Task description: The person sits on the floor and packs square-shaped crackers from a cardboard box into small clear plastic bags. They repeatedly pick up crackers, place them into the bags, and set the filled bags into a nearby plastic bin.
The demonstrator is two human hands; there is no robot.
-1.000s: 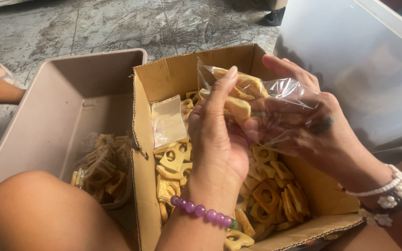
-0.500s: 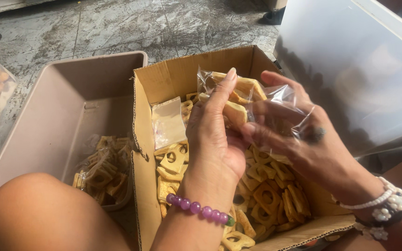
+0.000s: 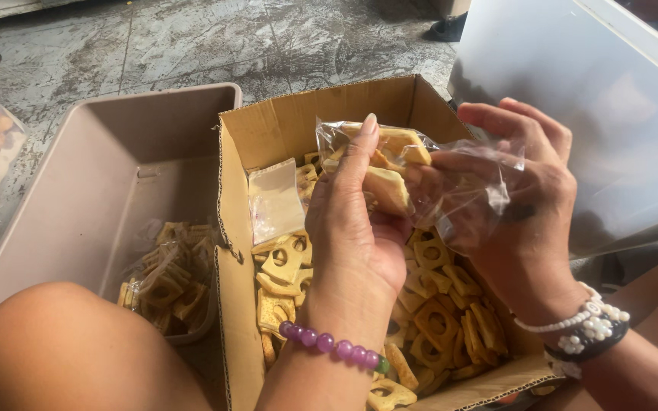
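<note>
centre frame, my left hand (image 3: 359, 228) pinches a pale cracker (image 3: 384, 188) into a clear bag (image 3: 451, 183); my right hand (image 3: 515, 205) grips the bag, above the cardboard box (image 3: 230, 297) of crackers.

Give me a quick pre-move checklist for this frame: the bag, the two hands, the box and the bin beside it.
1. Clear plastic bag held up over the cardboard box: ok.
2. Right hand grips the bag from the side: ok.
3. Left hand pushes yellow biscuit pieces in at the bag's mouth: ok.
4. Bag nearly full: cannot tell, since the hands cover much of it.
5. Loose biscuits left in the box: ok, plenty.
6. Tan plastic bin within reach, already holding a filled packet: ok.
</note>
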